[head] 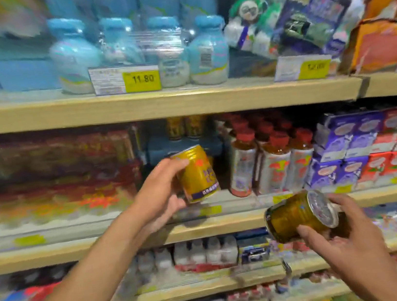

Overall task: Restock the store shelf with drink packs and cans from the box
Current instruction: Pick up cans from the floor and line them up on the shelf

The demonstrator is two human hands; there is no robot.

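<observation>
Each grip clasps one gold can (198, 174) (lettering blurred); shelf tag (142, 79) reads 11.80.

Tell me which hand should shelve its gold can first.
Left. The left hand holds its gold can nearly upright, right at the shelf gap beside the red-capped bottles. The right hand holds its can on its side, lower down and farther from that gap.
</observation>
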